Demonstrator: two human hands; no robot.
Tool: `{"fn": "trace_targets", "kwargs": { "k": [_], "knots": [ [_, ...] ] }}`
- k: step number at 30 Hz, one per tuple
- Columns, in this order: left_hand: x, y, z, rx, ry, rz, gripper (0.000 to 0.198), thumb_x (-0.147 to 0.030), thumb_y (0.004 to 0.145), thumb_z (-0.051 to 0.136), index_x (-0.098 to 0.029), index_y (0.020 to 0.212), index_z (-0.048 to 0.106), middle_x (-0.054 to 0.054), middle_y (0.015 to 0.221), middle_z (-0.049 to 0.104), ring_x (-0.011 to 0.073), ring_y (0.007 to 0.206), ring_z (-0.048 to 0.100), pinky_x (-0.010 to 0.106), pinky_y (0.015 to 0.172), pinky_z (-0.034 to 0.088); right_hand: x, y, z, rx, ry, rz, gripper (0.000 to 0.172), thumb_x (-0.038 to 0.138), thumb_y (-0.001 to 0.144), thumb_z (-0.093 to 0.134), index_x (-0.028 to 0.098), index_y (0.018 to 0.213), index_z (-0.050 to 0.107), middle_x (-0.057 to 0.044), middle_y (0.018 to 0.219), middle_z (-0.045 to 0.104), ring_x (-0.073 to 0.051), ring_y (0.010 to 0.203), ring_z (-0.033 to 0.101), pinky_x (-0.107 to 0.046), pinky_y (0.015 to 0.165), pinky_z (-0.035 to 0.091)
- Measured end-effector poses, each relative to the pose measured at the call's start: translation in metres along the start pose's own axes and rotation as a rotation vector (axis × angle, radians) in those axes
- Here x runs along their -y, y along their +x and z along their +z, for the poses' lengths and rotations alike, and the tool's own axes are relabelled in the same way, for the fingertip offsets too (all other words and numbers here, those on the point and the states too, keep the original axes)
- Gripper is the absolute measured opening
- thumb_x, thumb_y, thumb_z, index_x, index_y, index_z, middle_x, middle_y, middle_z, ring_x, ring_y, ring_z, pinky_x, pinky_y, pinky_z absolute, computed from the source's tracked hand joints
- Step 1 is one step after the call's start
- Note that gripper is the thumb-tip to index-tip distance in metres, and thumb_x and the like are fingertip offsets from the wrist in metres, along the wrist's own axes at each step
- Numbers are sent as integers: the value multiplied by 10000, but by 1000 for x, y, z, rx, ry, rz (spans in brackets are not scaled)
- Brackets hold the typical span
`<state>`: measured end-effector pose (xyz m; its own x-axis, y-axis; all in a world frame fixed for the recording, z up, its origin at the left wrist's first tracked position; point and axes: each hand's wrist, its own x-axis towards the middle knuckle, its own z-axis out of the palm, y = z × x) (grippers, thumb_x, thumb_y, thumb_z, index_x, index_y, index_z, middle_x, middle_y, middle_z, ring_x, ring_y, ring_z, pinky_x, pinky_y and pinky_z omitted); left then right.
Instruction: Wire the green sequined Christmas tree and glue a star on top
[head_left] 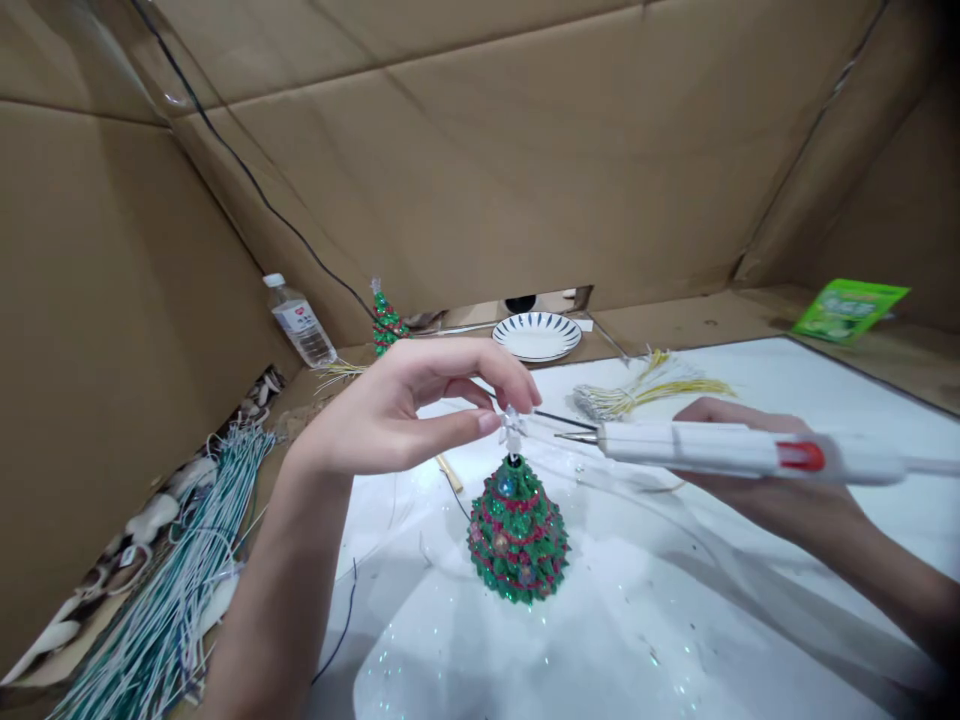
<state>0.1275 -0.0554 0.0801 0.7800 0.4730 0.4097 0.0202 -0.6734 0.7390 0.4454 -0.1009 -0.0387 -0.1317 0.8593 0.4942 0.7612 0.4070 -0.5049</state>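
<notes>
A green beaded tree (520, 535) with red bands stands upright on the white board (450, 650). At its top is a small clear ornament (512, 432), pinched between the thumb and fingers of my left hand (420, 405). My right hand (765, 490) is closed around a white pen-like tool (697, 448) with a red button. The tool's metal tip points left and is a short way to the right of the ornament, apart from it. Part of my right hand is hidden behind the tool.
A striped plate (537, 336), a second small tree (387, 320) and a water bottle (301, 322) are at the back. Yellow and white wires (645, 390) lie behind the tool. Green and white strands (202, 560) lie left; a green packet (850, 310) is back right.
</notes>
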Motion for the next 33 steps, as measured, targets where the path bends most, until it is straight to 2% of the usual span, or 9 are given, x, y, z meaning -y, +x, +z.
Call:
{"fn": "trace_targets", "kwargs": {
  "k": [2,5,8,11,15,23,27,30,33],
  "knots": [
    [-1,-1,0,-3,1,-5,161,-51,814,587,-154,926,640,72,986,657,170,961,631,277,824,538,-8,-2,-2,41,-148,-70,148,322,775,569,233,889,538,-26,736,637,-195,595,586,-303,533,450],
    [-2,-2,0,-7,5,-7,163,-46,805,597,-152,921,640,71,979,659,170,952,634,281,819,542,-16,-3,5,154,-444,-158,290,178,749,473,207,1036,506,-94,967,667,-251,801,638,-327,629,457],
    [-5,-2,1,-24,26,-17,151,-53,792,623,-149,909,640,67,952,657,167,925,639,278,799,549,-22,0,21,302,-570,-115,375,72,677,419,192,1019,516,-110,1020,644,-253,867,633,-316,632,451],
    [-8,-2,2,-42,83,-22,145,-73,776,662,-147,900,646,57,916,656,148,878,638,252,768,550,-26,4,36,397,-556,-120,393,49,670,419,151,1034,526,-128,1009,614,-256,924,604,-331,717,465],
    [-10,-1,4,-66,149,-28,104,-134,772,697,-153,864,654,32,836,649,123,788,625,219,697,544,-31,7,48,400,-481,-199,355,63,728,421,92,1066,526,-147,985,570,-278,989,544,-381,853,447],
    [-9,4,9,-95,244,-13,98,-158,744,728,-143,795,646,11,733,641,103,664,583,221,611,505,-40,28,63,417,-350,-194,266,110,803,417,127,1041,535,-148,1045,538,-271,1011,513,-400,879,428],
    [-13,2,9,-121,262,-2,34,-171,804,670,-145,817,651,8,751,645,95,684,593,213,630,509,-11,40,50,338,-240,-133,226,161,828,428,156,1027,537,-123,1023,547,-264,989,522,-410,863,430],
    [-15,-2,7,-143,270,-10,51,-201,821,658,-152,836,655,11,772,654,93,696,599,206,639,513,41,47,23,228,51,-72,161,294,896,450,189,948,560,-64,941,600,-207,892,568,-347,781,450],
    [-18,-7,4,-143,294,-40,90,-227,802,683,-160,859,662,25,806,666,112,723,615,219,654,522,95,53,-1,184,212,-125,217,380,900,505,199,941,617,-27,878,625,-165,804,582,-307,719,449]
  ]
}}
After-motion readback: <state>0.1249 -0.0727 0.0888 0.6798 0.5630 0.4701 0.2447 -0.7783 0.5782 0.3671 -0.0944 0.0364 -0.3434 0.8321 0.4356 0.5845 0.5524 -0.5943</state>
